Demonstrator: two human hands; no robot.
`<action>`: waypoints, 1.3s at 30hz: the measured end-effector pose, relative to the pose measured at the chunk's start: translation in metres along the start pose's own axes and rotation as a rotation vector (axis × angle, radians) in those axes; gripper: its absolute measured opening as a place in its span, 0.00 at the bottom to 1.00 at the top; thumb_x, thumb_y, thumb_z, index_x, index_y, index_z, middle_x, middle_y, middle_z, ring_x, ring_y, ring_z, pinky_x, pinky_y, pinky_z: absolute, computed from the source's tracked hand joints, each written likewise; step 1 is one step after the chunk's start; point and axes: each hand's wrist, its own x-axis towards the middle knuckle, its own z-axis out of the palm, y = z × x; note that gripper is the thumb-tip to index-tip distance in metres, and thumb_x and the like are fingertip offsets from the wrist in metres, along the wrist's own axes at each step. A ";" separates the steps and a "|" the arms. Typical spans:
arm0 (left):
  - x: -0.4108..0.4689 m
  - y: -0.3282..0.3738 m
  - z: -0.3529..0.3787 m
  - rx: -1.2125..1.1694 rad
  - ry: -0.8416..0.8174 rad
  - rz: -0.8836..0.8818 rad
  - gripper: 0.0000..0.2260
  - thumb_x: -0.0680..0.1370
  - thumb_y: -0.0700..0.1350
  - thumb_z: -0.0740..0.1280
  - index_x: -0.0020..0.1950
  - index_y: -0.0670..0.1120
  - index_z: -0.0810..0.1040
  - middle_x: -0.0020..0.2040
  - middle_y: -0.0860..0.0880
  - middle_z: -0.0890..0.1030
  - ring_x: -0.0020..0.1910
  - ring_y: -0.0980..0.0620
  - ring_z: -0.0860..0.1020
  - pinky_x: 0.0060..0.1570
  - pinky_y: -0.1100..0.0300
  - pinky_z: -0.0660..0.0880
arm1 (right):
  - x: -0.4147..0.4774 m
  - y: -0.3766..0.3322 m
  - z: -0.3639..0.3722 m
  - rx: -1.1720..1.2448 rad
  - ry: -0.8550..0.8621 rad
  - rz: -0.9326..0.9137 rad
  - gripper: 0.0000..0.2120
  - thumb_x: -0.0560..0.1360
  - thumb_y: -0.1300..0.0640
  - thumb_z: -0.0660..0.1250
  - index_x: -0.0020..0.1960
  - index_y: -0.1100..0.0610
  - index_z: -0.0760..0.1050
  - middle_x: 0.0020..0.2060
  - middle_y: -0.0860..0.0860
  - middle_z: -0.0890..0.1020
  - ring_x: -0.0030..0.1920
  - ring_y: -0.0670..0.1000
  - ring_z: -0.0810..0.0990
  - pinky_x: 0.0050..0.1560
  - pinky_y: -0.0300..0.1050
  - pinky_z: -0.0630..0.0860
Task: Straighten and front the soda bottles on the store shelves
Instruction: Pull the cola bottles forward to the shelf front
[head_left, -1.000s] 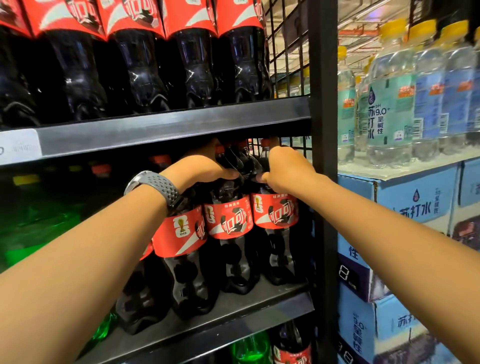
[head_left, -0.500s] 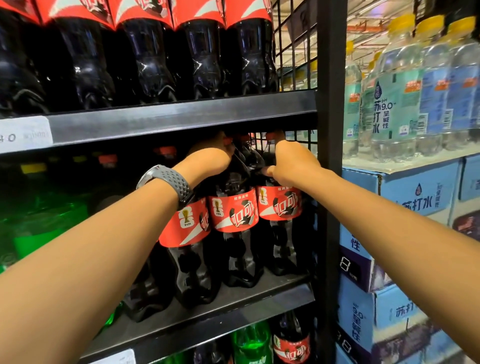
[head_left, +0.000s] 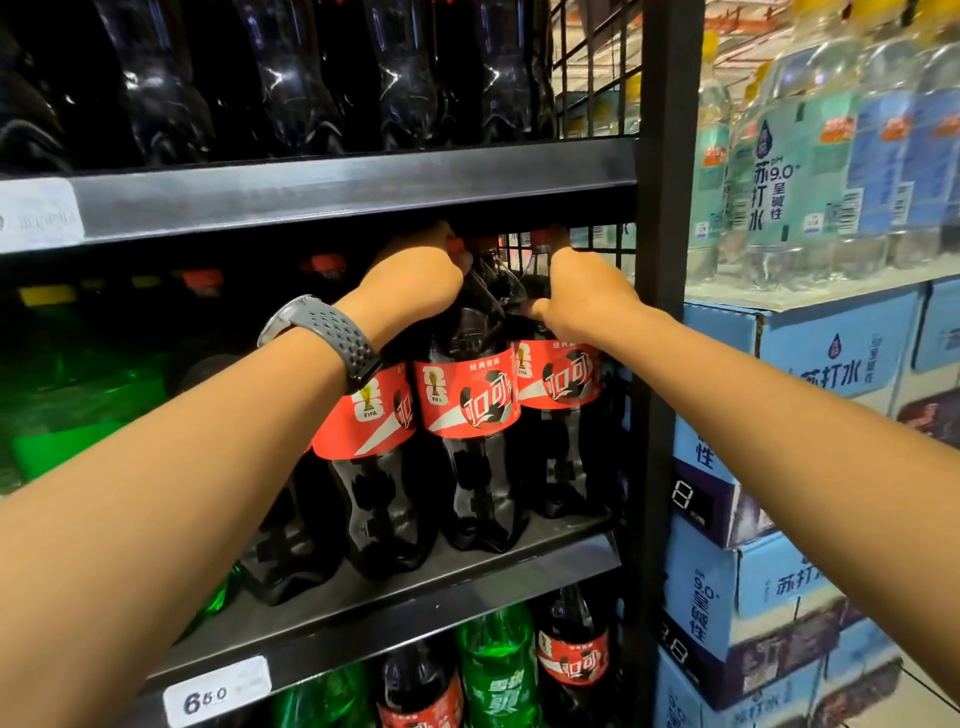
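Note:
Three large cola bottles with red labels stand at the front right of the middle shelf (head_left: 415, 587). My left hand (head_left: 415, 280), with a grey watch on its wrist, grips the neck of the left cola bottle (head_left: 374, 452) just under the upper shelf. My right hand (head_left: 587, 296) grips the neck of the right cola bottle (head_left: 558, 410) next to the black upright. The middle cola bottle (head_left: 472, 441) stands between them with its label facing me. Both bottle caps are mostly hidden by my fingers.
More cola bottles (head_left: 291, 88) fill the upper shelf. Green soda bottles (head_left: 78, 395) sit left on the middle shelf and others (head_left: 498, 675) below. A black post (head_left: 660, 364) bounds the rack. Right of it, water bottles (head_left: 789, 171) stand on stacked blue cartons (head_left: 810, 353).
Both hands have stayed on the bottle necks. The camera has drifted down and left, so the shelves sit higher in view. The gripped bottles stand a little further forward and closer together.

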 end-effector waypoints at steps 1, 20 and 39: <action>0.000 0.000 0.001 -0.013 -0.002 0.001 0.17 0.81 0.51 0.60 0.66 0.45 0.70 0.60 0.43 0.77 0.56 0.42 0.75 0.44 0.57 0.65 | 0.000 0.000 0.000 0.007 -0.001 0.002 0.14 0.75 0.51 0.69 0.46 0.57 0.65 0.33 0.51 0.70 0.31 0.50 0.70 0.25 0.42 0.61; -0.103 -0.127 -0.074 0.612 0.242 0.143 0.35 0.73 0.72 0.51 0.60 0.44 0.75 0.32 0.44 0.72 0.35 0.39 0.76 0.31 0.55 0.69 | -0.046 -0.041 0.026 -0.196 -0.136 -0.410 0.58 0.53 0.30 0.75 0.70 0.57 0.53 0.53 0.55 0.70 0.56 0.56 0.65 0.55 0.50 0.69; -0.121 -0.169 -0.051 0.311 0.199 0.048 0.33 0.70 0.64 0.68 0.73 0.54 0.67 0.78 0.57 0.49 0.62 0.40 0.75 0.53 0.46 0.77 | -0.034 -0.043 0.045 -0.183 -0.068 -0.384 0.62 0.59 0.31 0.73 0.77 0.54 0.41 0.52 0.60 0.73 0.59 0.63 0.69 0.53 0.54 0.72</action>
